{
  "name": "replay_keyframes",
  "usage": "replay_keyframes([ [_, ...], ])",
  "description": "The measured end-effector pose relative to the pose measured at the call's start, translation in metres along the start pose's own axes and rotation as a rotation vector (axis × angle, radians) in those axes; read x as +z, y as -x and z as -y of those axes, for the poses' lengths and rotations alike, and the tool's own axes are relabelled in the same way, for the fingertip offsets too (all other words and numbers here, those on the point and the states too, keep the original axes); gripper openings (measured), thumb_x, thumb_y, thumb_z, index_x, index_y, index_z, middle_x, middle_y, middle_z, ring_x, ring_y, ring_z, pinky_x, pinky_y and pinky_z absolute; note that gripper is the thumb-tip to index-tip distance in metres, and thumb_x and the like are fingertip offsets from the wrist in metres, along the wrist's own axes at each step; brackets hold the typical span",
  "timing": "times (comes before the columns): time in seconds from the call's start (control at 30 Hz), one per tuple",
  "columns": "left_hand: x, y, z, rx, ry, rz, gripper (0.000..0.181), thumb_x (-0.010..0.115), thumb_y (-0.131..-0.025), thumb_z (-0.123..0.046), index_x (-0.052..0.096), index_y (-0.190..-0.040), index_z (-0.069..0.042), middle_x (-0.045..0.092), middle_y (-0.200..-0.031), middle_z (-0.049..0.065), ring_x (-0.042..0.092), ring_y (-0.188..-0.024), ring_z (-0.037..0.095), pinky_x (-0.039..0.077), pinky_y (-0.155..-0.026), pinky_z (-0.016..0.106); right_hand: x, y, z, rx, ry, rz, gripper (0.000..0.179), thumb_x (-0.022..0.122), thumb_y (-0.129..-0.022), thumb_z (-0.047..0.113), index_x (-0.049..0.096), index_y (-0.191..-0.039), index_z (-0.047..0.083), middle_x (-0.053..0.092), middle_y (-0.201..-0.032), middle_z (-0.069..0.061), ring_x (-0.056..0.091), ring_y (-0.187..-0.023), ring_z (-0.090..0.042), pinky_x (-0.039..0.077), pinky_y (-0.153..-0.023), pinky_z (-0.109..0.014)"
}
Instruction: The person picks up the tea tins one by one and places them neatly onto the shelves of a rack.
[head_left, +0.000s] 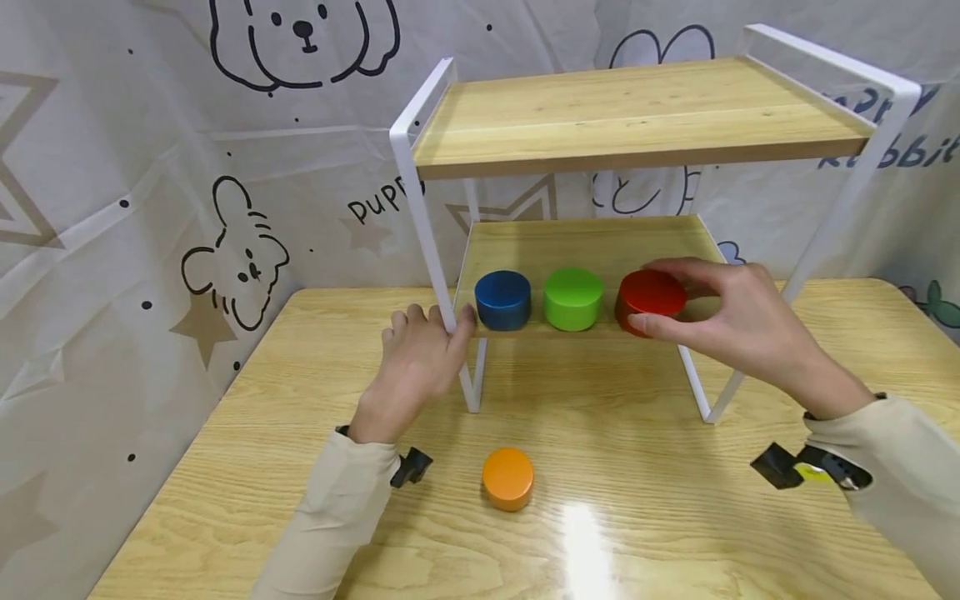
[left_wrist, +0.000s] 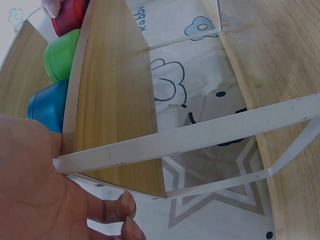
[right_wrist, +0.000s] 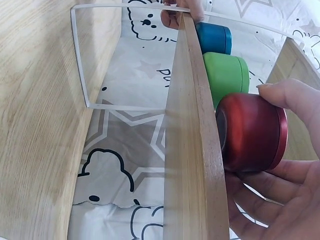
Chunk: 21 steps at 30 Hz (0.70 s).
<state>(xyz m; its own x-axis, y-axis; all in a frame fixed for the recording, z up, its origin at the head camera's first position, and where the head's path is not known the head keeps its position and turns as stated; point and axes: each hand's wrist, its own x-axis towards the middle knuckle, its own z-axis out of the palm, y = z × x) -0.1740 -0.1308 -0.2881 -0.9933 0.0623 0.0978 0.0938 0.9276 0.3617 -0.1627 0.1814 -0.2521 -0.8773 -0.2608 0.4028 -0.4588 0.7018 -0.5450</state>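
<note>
On the lower board (head_left: 592, 237) of a two-tier rack, a blue round tin (head_left: 503, 302), a green one (head_left: 573, 300) and a red one (head_left: 649, 302) form a row along the front edge. My right hand (head_left: 738, 321) holds the red tin (right_wrist: 252, 132) from the right, thumb on its front side and fingers behind. In the right wrist view part of its base shows at the board's edge. At the rack's left post (left_wrist: 200, 132), my left hand (head_left: 423, 358) grips the white frame, thumb on the inner side and fingers outside, close beside the blue tin (left_wrist: 49, 106).
An orange round tin (head_left: 508, 479) stands on the wooden table (head_left: 622, 475) in front of the rack. The upper board (head_left: 645, 112) overhangs the row of tins. White side frames (head_left: 847, 192) bound the rack, and a printed cloth (head_left: 135, 217) hangs behind.
</note>
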Motion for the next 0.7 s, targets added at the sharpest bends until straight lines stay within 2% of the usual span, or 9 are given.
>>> replay_keyframes([
  [0.33,-0.0001,-0.0002,-0.0002,0.008,0.003,0.007,0.060,0.016,-0.101,-0.049,0.050,-0.081,-0.003,0.045,-0.087,0.017,0.038,-0.086,0.036,0.030,-0.073,0.042,-0.0025,-0.0024,0.0001,0.083,0.002,0.054,0.056,0.077,-0.080,0.039,0.062,-0.126,0.010,0.069,-0.109,-0.011,0.066,-0.099,-0.030,0.046,-0.076,-0.029],
  [0.5,-0.0004,-0.0004,-0.0002,0.011,-0.005,0.004,0.060,0.016,-0.101,-0.049,0.050,-0.082,-0.003,0.045,-0.087,0.017,0.038,-0.086,0.036,0.030,-0.072,0.042,-0.0019,-0.0041,-0.0022,0.098,-0.005,0.070,0.058,0.077,-0.080,0.041,0.061,-0.127,0.010,0.068,-0.112,-0.012,0.065,-0.100,-0.032,0.046,-0.071,-0.023],
  [0.7,0.0000,-0.0002,-0.0001,0.014,-0.006,-0.003,0.060,0.017,-0.101,-0.048,0.050,-0.081,-0.003,0.045,-0.087,0.017,0.039,-0.086,0.037,0.031,-0.072,0.043,-0.0005,-0.0059,-0.0042,0.097,0.005,0.071,0.059,0.075,-0.082,0.041,0.060,-0.129,0.009,0.067,-0.114,-0.014,0.064,-0.102,-0.034,0.047,-0.077,-0.037],
])
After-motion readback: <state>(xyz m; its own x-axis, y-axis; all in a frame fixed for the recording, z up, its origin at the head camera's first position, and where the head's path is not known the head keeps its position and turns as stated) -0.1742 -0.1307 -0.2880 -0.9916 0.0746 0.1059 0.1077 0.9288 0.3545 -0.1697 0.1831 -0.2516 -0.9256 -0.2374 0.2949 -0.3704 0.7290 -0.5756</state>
